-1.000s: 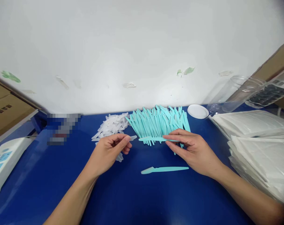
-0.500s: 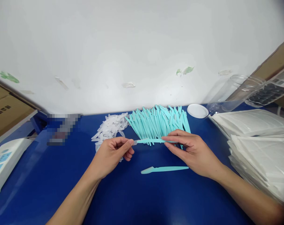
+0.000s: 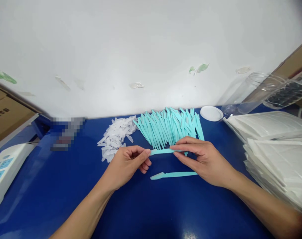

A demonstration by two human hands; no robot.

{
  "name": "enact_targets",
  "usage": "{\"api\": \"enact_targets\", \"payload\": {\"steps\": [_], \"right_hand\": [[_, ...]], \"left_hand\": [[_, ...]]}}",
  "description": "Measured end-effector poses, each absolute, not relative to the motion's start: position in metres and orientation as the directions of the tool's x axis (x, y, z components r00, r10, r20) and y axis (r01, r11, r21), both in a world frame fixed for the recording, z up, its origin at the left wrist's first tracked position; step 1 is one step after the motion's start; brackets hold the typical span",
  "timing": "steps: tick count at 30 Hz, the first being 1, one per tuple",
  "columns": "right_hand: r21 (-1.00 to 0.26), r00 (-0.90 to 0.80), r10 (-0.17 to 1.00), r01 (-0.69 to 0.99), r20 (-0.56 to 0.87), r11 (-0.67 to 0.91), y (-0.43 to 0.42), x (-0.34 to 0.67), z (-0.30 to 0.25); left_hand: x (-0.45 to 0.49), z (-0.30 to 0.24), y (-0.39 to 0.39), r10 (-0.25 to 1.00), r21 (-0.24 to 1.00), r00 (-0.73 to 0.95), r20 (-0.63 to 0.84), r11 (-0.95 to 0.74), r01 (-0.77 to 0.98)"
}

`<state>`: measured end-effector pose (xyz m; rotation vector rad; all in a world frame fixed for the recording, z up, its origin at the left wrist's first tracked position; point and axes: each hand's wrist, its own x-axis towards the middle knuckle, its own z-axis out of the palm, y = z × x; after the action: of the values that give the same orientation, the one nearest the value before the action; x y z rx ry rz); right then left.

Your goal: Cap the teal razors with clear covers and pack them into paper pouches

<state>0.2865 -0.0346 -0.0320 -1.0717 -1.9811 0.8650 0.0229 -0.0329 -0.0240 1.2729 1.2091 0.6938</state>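
Note:
A turquoise eyebrow razor is held level between my two hands above the blue table. Its handle is pinched by the fingertips of my right hand. At the blade end, my left hand closes thumb and finger on a translucent blade cap, which those fingers mostly hide. A second eyebrow razor lies on the table just below, its handle end partly behind my right hand. Beyond my hands are a pile of turquoise eyebrow razors and, to its left, a heap of translucent caps.
A white round lid and a clear plastic jar are at the back right. Stacked white padded packets line the right side. On the left are a white power strip and a cardboard box. A white wall closes the back.
My left hand has moved right with the cap, onto the blade end of the held razor. The cap showed between fingers and blade before. The whole view has shifted slightly.

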Motion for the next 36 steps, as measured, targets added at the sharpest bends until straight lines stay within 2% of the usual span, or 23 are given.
{"api": "enact_targets", "payload": {"steps": [3, 6, 9, 15, 19, 25, 28, 31, 34, 36], "right_hand": [[-0.738, -0.52, 0.828, 0.471, 0.209, 0.482, -0.038, 0.291, -0.025], [-0.604, -0.64, 0.766, 0.589, 0.058, 0.537, -0.046, 0.297, -0.019], [-0.518, -0.666, 0.745, 0.655, -0.05, 0.551, -0.052, 0.298, -0.018], [-0.446, -0.658, 0.752, 0.687, -0.049, 0.573, -0.051, 0.293, -0.021], [-0.441, -0.68, 0.73, 0.676, -0.063, 0.591, -0.05, 0.294, -0.019], [-0.505, -0.697, 0.703, 0.662, -0.142, 0.554, -0.054, 0.298, -0.016], [-0.53, -0.69, 0.704, 0.664, -0.164, 0.527, -0.054, 0.3, -0.015], [-0.516, -0.607, 0.79, 0.705, -0.085, 0.486, -0.043, 0.302, -0.01], [-0.422, -0.343, 0.938, 0.846, 0.04, 0.327, -0.017, 0.301, -0.005], [-0.332, -0.194, 0.978, 0.92, 0.08, 0.21, 0.004, 0.297, -0.002]], "left_hand": [[0.023, -0.021, -0.036, 0.88, 0.908, 0.351, -0.321, 0.18, 0.378], [0.024, -0.017, -0.041, 0.837, 0.823, 0.44, -0.324, 0.02, 0.568], [0.028, -0.015, -0.046, 0.832, 0.746, 0.482, -0.275, -0.132, 0.653], [0.031, -0.019, -0.049, 0.873, 0.662, 0.451, -0.183, -0.23, 0.714], [0.028, -0.021, -0.05, 0.854, 0.663, 0.497, -0.153, -0.284, 0.693], [0.028, -0.019, -0.053, 0.773, 0.66, 0.6, -0.207, -0.342, 0.669], [0.029, -0.016, -0.053, 0.771, 0.66, 0.605, -0.201, -0.35, 0.665], [0.026, -0.014, -0.051, 0.803, 0.679, 0.573, -0.165, -0.329, 0.656], [0.019, -0.013, -0.045, 0.851, 0.668, 0.518, -0.087, -0.336, 0.664], [0.013, -0.013, -0.04, 0.884, 0.642, 0.468, -0.007, -0.355, 0.68]]}}
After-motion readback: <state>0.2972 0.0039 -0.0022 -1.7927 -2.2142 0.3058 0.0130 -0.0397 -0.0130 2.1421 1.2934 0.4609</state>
